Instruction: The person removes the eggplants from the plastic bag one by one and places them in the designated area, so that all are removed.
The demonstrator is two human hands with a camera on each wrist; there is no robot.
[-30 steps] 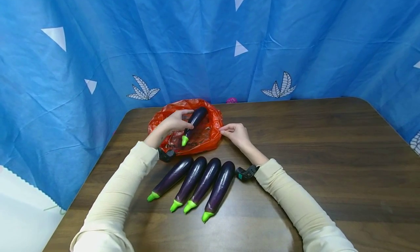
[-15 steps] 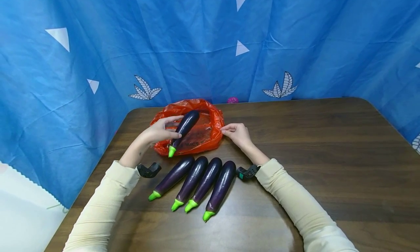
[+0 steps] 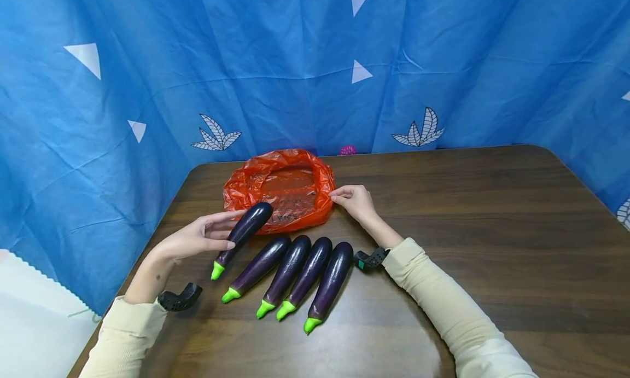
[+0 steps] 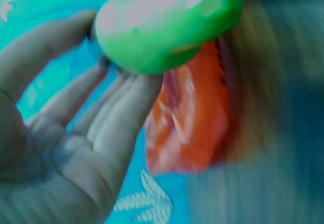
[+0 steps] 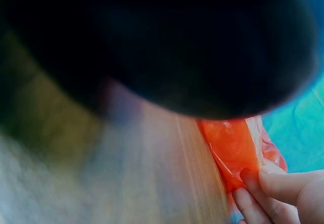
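My left hand (image 3: 202,237) grips a dark purple eggplant (image 3: 249,223) between thumb and fingers, left of the row of eggplants. Its bright green stem end (image 4: 167,26) fills the top of the left wrist view. Behind it, a red plastic bag (image 3: 322,203) lies spread with its mouth open toward the back of the table. The bag's right rim is pinched between thumb and fingers of my right hand (image 3: 355,202); the right wrist view shows the same pinch on the red plastic (image 5: 230,150). Several more eggplants (image 3: 334,279) lie side by side in front of the bag, stems toward me.
The brown wooden table (image 3: 467,230) extends far to the right of the hands. A blue patterned curtain (image 3: 295,50) hangs along its back and left edges. A dark rounded shape (image 5: 177,46) blocks the upper right wrist view. White material (image 3: 39,323) shows at the lower left.
My left hand has carried the eggplant out from over the red bag, toward me and to the left, beside the row. My right hand keeps its pinch on the bag's rim.
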